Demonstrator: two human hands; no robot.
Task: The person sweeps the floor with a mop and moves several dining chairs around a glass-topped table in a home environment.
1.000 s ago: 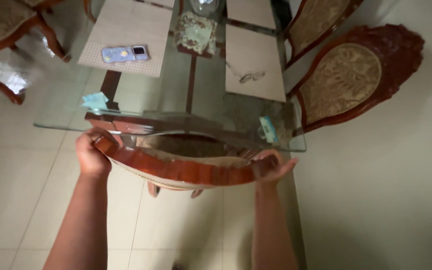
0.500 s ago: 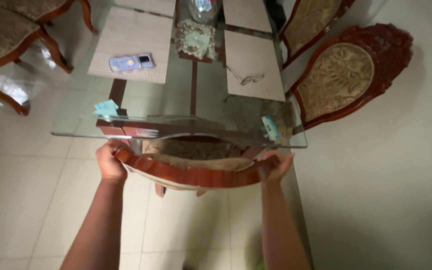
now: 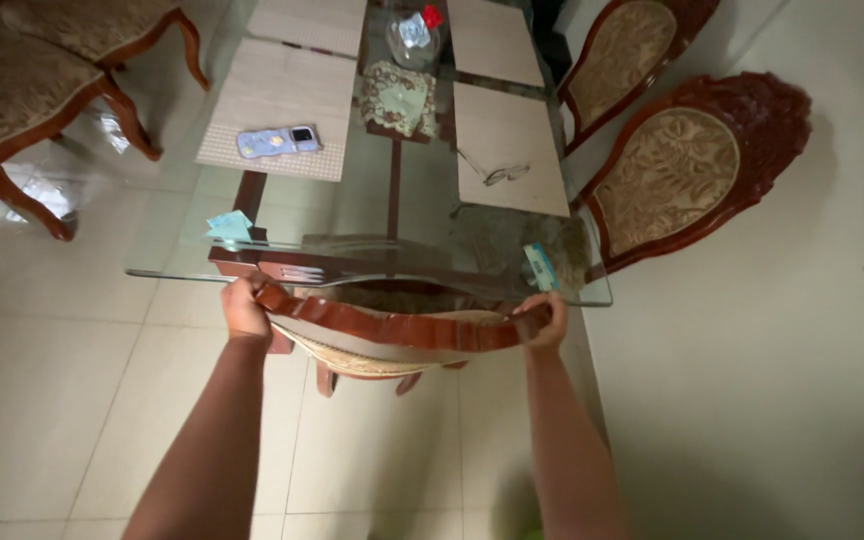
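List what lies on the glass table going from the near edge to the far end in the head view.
Chair back held by left hand and right hand → small blue paper → glasses → phone → embroidered doily → glass vase.

The chair (image 3: pixel 392 335) seat lies mostly hidden under the table (image 3: pixel 372 215) near edge; both forearms run off the bottom edge.

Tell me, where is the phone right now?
In the head view, the phone lies on the left-hand placemat on the glass table, beyond the left hand.
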